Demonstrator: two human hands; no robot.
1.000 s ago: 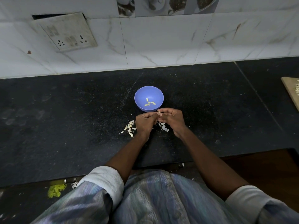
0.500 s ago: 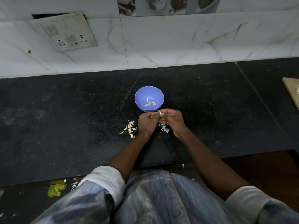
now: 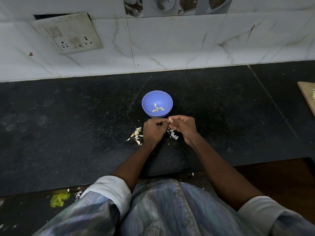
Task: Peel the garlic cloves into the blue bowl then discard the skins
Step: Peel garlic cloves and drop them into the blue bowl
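Note:
A small blue bowl [image 3: 157,102] stands on the black counter, with several peeled garlic cloves [image 3: 158,109] inside. Just in front of it, my right hand [image 3: 183,126] pinches a garlic clove [image 3: 170,119] at its fingertips. My left hand [image 3: 153,129] is curled close beside it, fingertips near the clove; whether it holds a bit of skin is hidden. Unpeeled cloves and skins [image 3: 136,134] lie left of my left hand. More white skins [image 3: 173,135] lie between my hands.
The black counter [image 3: 68,125] runs to a tiled wall with a socket plate [image 3: 71,34]. A wooden board [image 3: 308,96] pokes in at the right edge. A yellow-green scrap [image 3: 58,199] and white bits lie below the counter's front edge.
My hands have drawn slightly apart, and the clove now shows at my right fingertips. The bowl and the piles have not moved.

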